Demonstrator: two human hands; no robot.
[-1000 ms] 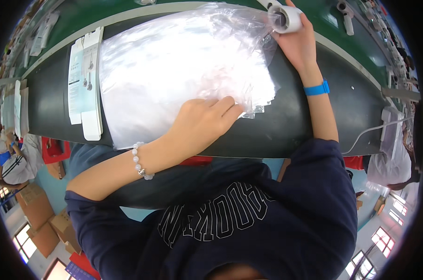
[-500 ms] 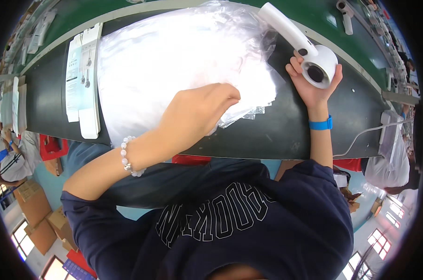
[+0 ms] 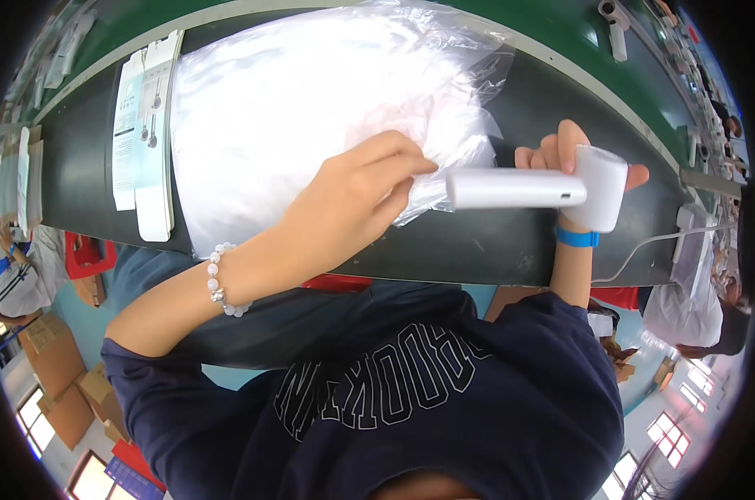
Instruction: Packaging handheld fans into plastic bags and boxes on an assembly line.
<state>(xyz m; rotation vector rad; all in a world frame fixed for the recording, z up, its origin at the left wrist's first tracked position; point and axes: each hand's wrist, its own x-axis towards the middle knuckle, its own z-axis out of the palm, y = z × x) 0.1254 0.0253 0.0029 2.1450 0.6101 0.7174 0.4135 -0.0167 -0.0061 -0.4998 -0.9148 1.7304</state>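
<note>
A white hair-dryer-shaped handheld device, with a round head and a straight handle, is in my right hand. The head rests in the palm, some fingers show behind it, and the handle points left with a small dark port near the head. My left hand is over a large stack of clear plastic bags. Its fingers are pinched together at the stack's right edge, on a clear plastic bag. The thumb's exact grip is partly hidden.
Flat printed boxes lie left of the bags on the dark worktop. A white cable runs to a power strip at the right. Beyond the worktop lies a green surface with another white device.
The device in my right hand has turned: its handle swung from pointing up and away to pointing left, and it came nearer. My left fingers shifted slightly right, and the bags' edge moved.
</note>
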